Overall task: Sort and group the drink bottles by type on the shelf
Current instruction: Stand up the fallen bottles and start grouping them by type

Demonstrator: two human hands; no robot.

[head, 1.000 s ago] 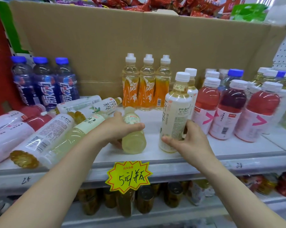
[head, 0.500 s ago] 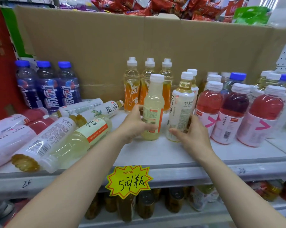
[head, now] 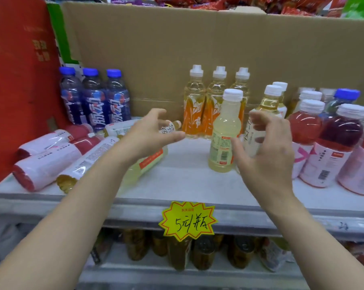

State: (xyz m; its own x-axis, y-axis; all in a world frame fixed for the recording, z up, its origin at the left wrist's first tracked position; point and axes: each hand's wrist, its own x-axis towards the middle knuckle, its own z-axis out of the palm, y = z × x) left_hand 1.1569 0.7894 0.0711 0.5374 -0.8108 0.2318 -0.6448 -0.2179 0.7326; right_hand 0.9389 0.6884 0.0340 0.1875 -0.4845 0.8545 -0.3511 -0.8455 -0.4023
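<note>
Hanging on the front lip of the shelf (head: 176,185), a yellow price tag (head: 187,220) serves as the marker. Above and left of it the left hand (head: 149,135) hovers with fingers spread and empty over a pale bottle lying on its side (head: 147,164), likely the next one to stand up. Above and right, the right hand (head: 267,151) is loose and empty, just beside an upright pale lemon bottle (head: 225,135). Beyond stand three orange-label bottles (head: 214,105) and, far left, blue-cap bottles (head: 93,97), already grouped.
</note>
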